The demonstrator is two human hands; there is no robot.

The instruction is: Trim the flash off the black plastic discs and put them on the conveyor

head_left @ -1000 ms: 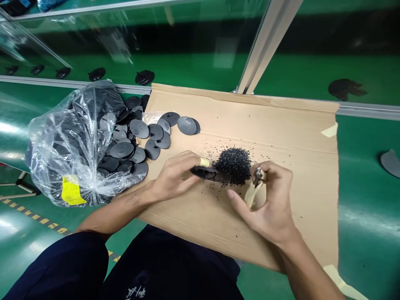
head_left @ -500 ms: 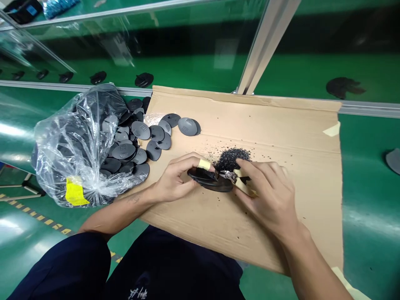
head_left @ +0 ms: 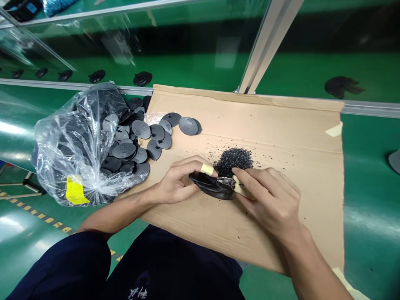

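Observation:
My left hand [head_left: 179, 181] grips a black oval plastic disc [head_left: 215, 189] by its left end, with pale tape round one finger. The disc is held tilted above the cardboard. In my right hand [head_left: 270, 200] is a pair of small cutting pliers [head_left: 226, 181]; pale tape covers part of their handles or my fingers. The metal jaws of the pliers meet the upper side of the disc, close to my left fingertips. Just beyond the disc lies a pile of small black plastic bits [head_left: 234, 160].
A clear plastic bag [head_left: 78, 146] full of black oval discs lies at the left. Loose discs [head_left: 141, 129] spill from it onto the cardboard sheet [head_left: 312, 166]. A metal post [head_left: 268, 46] and glass panels stand behind.
The disc and both hands have shifted slightly towards me. The pliers' handles look squeezed closer together, and the jaws sit nearer my left fingertips.

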